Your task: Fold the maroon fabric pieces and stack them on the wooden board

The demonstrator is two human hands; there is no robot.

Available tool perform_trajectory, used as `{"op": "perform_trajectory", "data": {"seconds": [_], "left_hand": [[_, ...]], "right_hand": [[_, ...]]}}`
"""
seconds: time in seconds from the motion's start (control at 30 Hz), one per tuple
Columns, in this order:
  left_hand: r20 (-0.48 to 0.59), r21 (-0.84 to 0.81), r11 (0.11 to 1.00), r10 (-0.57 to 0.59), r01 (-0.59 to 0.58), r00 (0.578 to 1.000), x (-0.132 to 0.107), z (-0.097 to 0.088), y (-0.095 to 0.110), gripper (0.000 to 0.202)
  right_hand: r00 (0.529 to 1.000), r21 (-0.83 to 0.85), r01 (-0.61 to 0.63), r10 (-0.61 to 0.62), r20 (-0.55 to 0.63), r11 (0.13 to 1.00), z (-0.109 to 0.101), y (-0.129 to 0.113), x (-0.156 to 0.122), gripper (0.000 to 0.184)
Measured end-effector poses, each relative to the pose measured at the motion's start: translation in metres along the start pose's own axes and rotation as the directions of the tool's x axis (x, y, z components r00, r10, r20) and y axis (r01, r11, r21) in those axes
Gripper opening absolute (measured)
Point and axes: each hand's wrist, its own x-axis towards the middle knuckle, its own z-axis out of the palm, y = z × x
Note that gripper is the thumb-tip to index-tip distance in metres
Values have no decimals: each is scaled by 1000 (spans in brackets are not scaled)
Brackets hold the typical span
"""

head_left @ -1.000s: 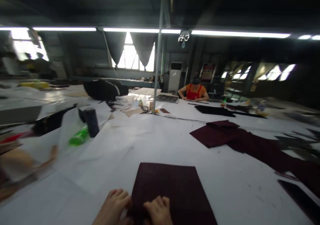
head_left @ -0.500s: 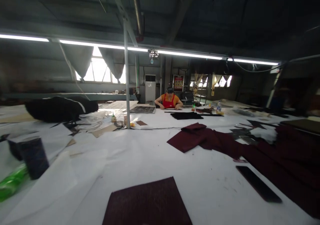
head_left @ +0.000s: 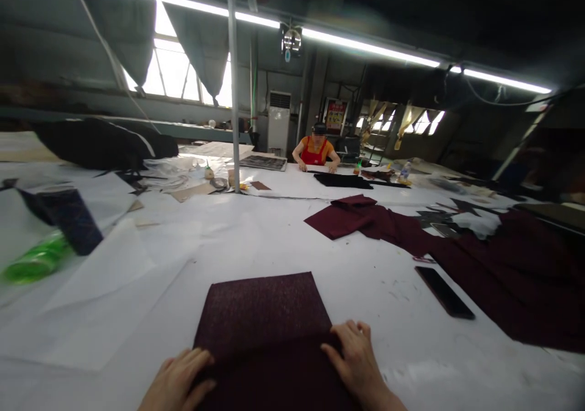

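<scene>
A folded dark maroon fabric piece (head_left: 262, 316) lies on the white table (head_left: 274, 240) right in front of me. My left hand (head_left: 176, 382) rests at its near left edge, fingers lying flat and slightly curled on the cloth. My right hand (head_left: 356, 356) lies flat on its near right edge with fingers stretched out. Neither hand lifts the cloth.
More maroon cloth (head_left: 457, 246) spreads across the right of the table, with a dark flat strip (head_left: 444, 292) beside it. A green bottle (head_left: 34, 263) and a dark roll (head_left: 68, 219) lie at left. A metal pole (head_left: 233, 82) stands mid-table. A person in orange (head_left: 317, 153) works far across.
The view swung right, then tilted down. My hands left the picture half a second ago and are now back on the near edge of the maroon piece, set wider apart.
</scene>
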Motion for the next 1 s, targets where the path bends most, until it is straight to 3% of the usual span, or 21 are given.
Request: {"op": "perform_trajectory", "data": {"seconds": [0.1, 0.2, 0.4, 0.5, 0.57, 0.7, 0.87, 1.0], "left_hand": [[-17, 5, 1000, -9, 9, 1000, -4, -7, 12, 13], [-14, -7, 1000, -15, 15, 1000, -6, -14, 21, 13], [-38, -70, 997, -30, 27, 999, -9, -15, 22, 13], [-48, -90, 996, -20, 15, 999, -11, -13, 21, 15], [-60, -105, 994, -16, 10, 998, -12, -13, 21, 17], [-106, -129, 992, -29, 15, 994, -16, -14, 21, 16], [-210, -100, 995, -21, 0, 977, -21, -17, 16, 29], [-255, -55, 998, 23, -38, 967, -22, -18, 4, 23]], "right_hand": [[998, -77, 51, -48, 37, 996, -9, 10, 0, 10], [995, -34, 83, -81, 56, 996, -8, -6, 14, 18], [953, 387, 141, -231, 198, 911, 19, -103, 56, 29], [919, 476, 165, -310, 243, 864, 43, -141, 68, 35], [916, 490, 160, -313, 249, 857, 59, -155, 71, 34], [922, 468, 157, -298, 245, 870, 82, -161, 68, 24], [933, 514, 154, -295, 205, 844, 89, -156, 65, 18], [933, 541, 159, -304, 190, 826, 94, -151, 67, 21]]}}
